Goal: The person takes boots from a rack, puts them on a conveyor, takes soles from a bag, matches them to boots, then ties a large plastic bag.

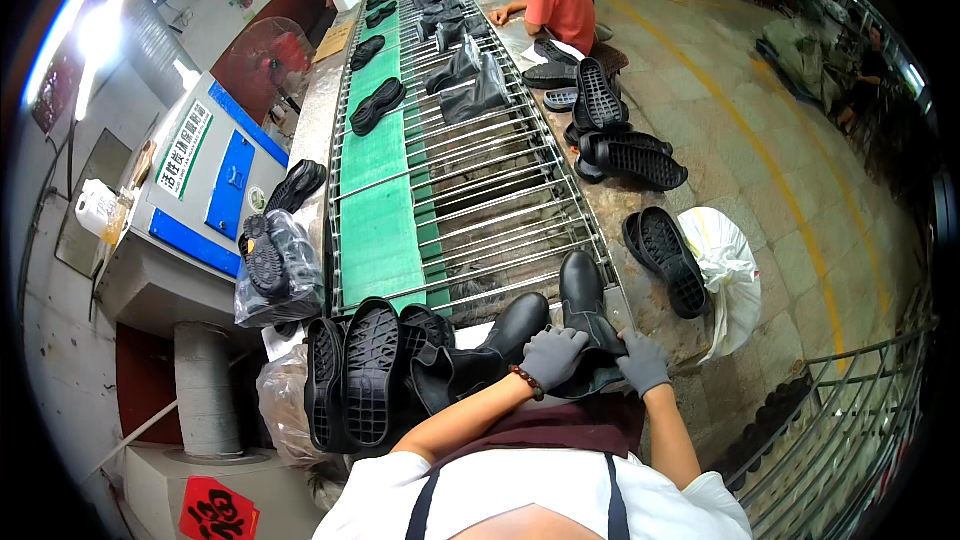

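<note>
A black leather boot (584, 292) stands in front of me at the near end of the conveyor, toe pointing away. My left hand (553, 358), in a grey glove, is closed on the left side of its shaft. On the right side, my right hand (643, 362), also gloved, grips the shaft's edge with bent fingers. A second black boot (518, 324) lies to the left of my left hand, its toe slanting away to the right. Further left, several black rubber soles (372, 372) stand on edge, treads or inner grids showing.
A roller conveyor (500, 190) with a green belt strip (375, 215) runs away, carrying soles and boots (475, 90). More soles (640, 160) lie along the right ledge, beside a white sack (722, 275). A person in red (560, 5) sits beyond. A metal rack (850, 420) stands near right.
</note>
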Demonstrator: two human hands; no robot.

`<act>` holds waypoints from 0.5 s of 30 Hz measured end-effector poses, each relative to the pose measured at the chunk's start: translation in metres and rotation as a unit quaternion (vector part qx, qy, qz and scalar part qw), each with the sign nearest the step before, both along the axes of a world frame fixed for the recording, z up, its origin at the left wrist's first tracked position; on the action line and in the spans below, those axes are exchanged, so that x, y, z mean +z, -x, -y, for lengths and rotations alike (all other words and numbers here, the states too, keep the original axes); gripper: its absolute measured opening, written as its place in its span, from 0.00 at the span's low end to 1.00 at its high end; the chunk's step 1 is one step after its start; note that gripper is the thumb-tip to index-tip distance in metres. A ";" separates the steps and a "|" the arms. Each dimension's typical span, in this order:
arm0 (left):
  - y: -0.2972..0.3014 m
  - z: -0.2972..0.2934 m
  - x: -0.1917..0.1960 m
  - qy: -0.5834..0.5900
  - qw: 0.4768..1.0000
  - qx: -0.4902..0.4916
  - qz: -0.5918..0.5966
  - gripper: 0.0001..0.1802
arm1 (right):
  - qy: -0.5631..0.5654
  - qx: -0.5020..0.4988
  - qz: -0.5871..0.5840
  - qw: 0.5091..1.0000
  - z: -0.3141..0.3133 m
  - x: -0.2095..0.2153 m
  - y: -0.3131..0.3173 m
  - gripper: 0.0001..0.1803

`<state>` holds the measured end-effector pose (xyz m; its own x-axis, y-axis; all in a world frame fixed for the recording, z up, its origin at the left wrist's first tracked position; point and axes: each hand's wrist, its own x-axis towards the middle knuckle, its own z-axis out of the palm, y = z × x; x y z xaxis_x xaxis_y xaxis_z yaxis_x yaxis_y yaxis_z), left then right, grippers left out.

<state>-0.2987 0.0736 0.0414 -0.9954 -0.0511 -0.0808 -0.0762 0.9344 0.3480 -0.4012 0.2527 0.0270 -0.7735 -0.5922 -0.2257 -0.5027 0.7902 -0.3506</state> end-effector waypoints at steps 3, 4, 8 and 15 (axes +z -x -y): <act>0.002 0.000 -0.001 0.003 1.000 0.005 -0.002 0.13 | -0.009 0.010 -0.014 1.000 -0.002 -0.008 0.002 0.21; 0.002 0.000 -0.001 0.004 1.000 0.006 -0.002 0.12 | -0.011 0.011 -0.010 1.000 -0.003 -0.011 0.003 0.21; 0.000 0.001 0.000 0.004 1.000 0.002 -0.014 0.12 | -0.003 0.011 0.010 1.000 -0.004 -0.019 0.007 0.22; 0.000 0.002 -0.001 0.000 1.000 0.003 -0.006 0.12 | -0.001 0.018 0.012 1.000 -0.003 -0.016 0.008 0.22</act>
